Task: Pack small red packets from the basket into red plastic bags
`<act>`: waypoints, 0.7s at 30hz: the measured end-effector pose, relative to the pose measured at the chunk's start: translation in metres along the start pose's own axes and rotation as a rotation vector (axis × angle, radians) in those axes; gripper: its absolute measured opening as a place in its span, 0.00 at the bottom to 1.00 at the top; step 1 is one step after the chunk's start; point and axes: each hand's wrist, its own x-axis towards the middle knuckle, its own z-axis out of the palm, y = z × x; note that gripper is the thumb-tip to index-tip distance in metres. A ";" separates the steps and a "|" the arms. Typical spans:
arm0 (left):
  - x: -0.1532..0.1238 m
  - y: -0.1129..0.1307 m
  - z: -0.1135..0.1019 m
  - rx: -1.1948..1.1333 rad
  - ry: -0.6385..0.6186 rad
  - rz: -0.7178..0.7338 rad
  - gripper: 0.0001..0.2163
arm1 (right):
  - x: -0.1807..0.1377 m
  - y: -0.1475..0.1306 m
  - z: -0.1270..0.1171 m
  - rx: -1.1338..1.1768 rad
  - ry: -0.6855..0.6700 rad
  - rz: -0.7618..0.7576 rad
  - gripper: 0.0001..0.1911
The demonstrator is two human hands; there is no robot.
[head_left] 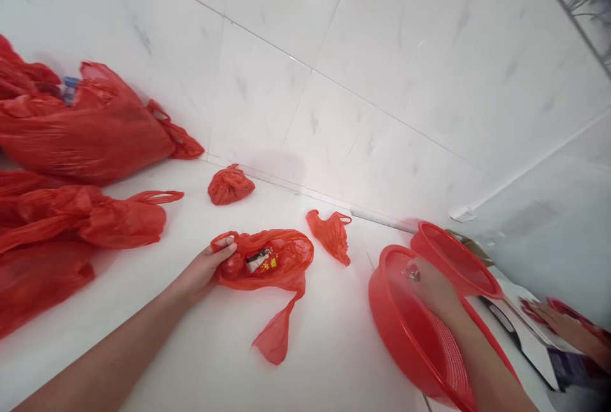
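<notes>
The left hand (209,269) grips the near-left edge of an open, thin red plastic carrier bag (286,279), thumb and fingers pinched on the film. The bag lies on the white, smooth countertop (191,361), mouth spread upward, one long handle trailing toward the near side. Inside it sits a small black-and-white packet (258,261) with yellow markings beside it (print not legible).

The right hand (432,288) is down inside a round, deep red plastic basket (389,319) with a perforated inner wall. A small shiny item shows at its fingers; blur prevents identification, and whether the fingers are closed on it cannot be told.

Between the bag and the basket, near the wall, lies a crumpled red plastic bag (331,234) with one loop handle raised. Farther left, a small, bunched red plastic bundle (231,184) stands near the white, grey-veined tiled wall (267,100). Large, filled red plastic bags (86,141) occupy the left side (a blue-capped clear bottle (69,89) protrudes from them).

Behind the basket is a second red plastic basket (453,256). At far right, another person's hand (556,323) rests near a white board (520,310).
</notes>
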 end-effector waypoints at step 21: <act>-0.002 0.005 -0.003 -0.069 -0.099 0.109 0.07 | -0.027 -0.232 0.093 0.580 -0.157 -0.492 0.22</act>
